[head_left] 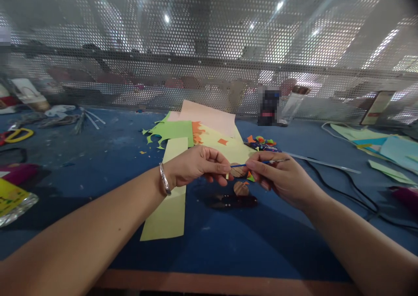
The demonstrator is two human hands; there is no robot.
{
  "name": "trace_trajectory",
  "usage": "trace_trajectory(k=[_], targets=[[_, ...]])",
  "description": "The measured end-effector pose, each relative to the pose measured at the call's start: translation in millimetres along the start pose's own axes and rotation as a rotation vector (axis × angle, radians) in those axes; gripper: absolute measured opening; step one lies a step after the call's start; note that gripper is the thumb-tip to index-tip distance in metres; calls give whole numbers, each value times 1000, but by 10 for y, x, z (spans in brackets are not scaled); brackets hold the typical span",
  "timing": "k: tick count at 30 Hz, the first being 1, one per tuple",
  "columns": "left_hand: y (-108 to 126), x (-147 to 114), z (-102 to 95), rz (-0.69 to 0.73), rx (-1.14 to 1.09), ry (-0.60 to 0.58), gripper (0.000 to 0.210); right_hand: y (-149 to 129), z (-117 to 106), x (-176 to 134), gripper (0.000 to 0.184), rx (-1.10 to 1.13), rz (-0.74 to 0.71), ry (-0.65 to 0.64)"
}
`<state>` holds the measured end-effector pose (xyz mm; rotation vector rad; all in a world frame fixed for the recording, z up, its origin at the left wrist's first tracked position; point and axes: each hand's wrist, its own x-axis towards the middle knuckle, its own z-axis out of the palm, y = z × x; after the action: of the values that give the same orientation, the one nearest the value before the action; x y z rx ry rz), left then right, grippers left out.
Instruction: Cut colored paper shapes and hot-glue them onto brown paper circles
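My right hand [274, 174] pinches a thin blue stick [239, 165] whose narrow, greyish end sticks out behind the fingers. At the stick's other end, the closed fingertips of my left hand [205, 165] grip it. A tiny pale yellow strip [227, 176] shows under the left fingertips; whether they hold it I cannot tell. Just beneath the hands lie a round wooden disc [241, 188] and, partly hidden, a second disc [238, 171] with orange and green scraps beside it. Dark thread snips [233, 201] rest nearer to me.
A pale yellow paper strip [166, 213] runs under my left wrist. Behind are green paper [174, 132] and pink paper [209, 117]. Black cable [346, 191] and a clear glue stick [321, 162] lie right. Yellow-handled scissors [19, 135] are far left. A perforated metal panel [196, 78] closes the back.
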<state>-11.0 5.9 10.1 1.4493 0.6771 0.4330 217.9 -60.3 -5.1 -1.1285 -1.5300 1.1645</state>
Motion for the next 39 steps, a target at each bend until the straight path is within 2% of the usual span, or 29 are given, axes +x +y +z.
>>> trace_trajectory(k=[6, 13, 17, 21, 26, 28, 31, 34, 39], targets=[[2, 14, -2, 38, -68, 23, 17, -3, -14, -2, 34, 22, -51, 0], [27, 8, 7, -47, -186, -32, 10, 5, -22, -9, 32, 4, -73, -10], [-8, 22, 6, -27, -229, -32, 17, 18, -40, -6, 29, 0, -75, -16], [-11, 15, -11, -5, -188, -32, 17, 18, -48, -4, 31, -14, -80, -31], [68, -33, -23, -59, -90, -60, 15, 14, -45, -12, 33, -6, -85, -34], [84, -43, -24, -76, -59, -71, 22, 16, -47, -18, 32, -8, -84, -36], [83, -43, -22, -96, -45, -34, 30, 14, -52, -26, 31, -21, -82, -31], [73, -35, -17, -75, -28, 29, 29, 4, -54, -25, 33, -48, -94, -30], [66, -23, -5, -87, -19, 62, 27, -15, -47, -18, 34, -83, -110, -26]])
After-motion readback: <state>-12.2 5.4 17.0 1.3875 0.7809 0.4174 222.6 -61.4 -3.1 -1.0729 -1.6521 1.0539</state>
